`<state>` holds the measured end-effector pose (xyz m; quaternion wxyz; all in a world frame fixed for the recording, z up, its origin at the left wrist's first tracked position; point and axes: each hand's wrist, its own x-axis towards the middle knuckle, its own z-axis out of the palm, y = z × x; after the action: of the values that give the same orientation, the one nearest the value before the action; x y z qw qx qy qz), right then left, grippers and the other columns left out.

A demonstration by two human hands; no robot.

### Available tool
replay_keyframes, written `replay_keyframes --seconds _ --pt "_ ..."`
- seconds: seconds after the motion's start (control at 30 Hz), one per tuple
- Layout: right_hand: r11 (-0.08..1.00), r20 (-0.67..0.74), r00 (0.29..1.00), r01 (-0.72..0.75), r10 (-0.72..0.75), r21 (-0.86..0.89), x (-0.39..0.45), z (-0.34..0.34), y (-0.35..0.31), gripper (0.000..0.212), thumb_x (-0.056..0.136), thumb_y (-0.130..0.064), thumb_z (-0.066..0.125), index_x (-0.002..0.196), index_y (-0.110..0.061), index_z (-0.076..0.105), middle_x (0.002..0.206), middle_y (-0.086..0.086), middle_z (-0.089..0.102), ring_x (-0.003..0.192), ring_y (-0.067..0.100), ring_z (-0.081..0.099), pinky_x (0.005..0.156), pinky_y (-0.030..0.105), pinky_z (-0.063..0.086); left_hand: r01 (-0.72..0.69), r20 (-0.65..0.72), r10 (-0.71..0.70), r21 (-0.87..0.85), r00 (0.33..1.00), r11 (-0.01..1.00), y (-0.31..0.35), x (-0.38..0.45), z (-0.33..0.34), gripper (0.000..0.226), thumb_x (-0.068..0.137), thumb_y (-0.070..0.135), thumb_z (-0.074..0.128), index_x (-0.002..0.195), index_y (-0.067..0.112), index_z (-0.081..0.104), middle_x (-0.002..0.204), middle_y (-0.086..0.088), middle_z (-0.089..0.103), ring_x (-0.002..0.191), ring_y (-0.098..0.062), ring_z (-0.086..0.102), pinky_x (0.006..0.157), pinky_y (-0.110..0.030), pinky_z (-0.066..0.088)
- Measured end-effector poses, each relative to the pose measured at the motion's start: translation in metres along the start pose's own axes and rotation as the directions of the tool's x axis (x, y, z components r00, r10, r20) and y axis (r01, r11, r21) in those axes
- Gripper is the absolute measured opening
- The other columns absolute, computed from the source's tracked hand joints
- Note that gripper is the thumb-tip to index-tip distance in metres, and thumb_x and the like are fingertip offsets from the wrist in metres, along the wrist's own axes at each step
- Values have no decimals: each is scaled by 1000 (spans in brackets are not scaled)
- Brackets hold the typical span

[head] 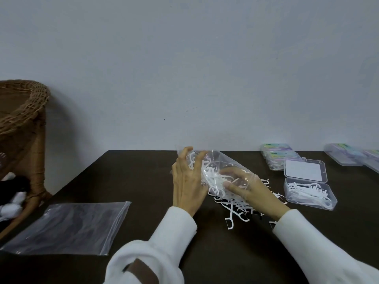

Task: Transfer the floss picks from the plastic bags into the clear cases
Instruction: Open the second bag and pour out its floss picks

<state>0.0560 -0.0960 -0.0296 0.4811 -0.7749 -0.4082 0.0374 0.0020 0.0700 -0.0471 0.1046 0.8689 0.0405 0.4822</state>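
Note:
A clear plastic bag (222,160) with white floss picks inside is held tilted above the dark table (143,181). My left hand (187,181) grips the bag's upper end. My right hand (250,189) is inside the bag's lower opening, fingers on a clump of picks. A pile of loose floss picks (235,208) lies on the table under the bag. To the right an open clear case (309,193) holds several picks, its lid (304,170) folded back.
An empty zip bag (67,226) lies flat at the front left. Closed clear cases with coloured labels stand at the back right (276,153) and far right (344,154). A wicker chair (26,119) stands left of the table. A wall rises behind.

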Motion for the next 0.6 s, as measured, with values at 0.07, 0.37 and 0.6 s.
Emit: replay_keyframes --seconds 0.07,0.37,0.6 --pt "990 38 998 -62 58 126 -1 1 -1 22 86 -18 63 98 -36 59 99 -5 62 74 5 65 66 18 52 -20 0 20 -1 1000 1000 -1 0 1 83 50 8 88 122 24 49 131 -9 29 108 -22 38 87 -37 49" --pt "889 78 978 -210 195 407 0 1 1 17 83 -8 65 99 -14 64 100 12 64 76 18 67 65 26 57 -103 -36 105 44 994 994 -1 1 1 90 52 5 88 129 30 50 129 -11 30 114 -26 37 86 -45 49" --pt "910 -28 977 -187 212 371 2 -6 -1 20 82 -5 66 102 -5 67 95 8 71 77 14 70 60 19 53 -86 5 86 83 996 993 -5 0 4 83 50 -4 81 125 25 61 128 -11 32 112 -26 38 83 -46 50"
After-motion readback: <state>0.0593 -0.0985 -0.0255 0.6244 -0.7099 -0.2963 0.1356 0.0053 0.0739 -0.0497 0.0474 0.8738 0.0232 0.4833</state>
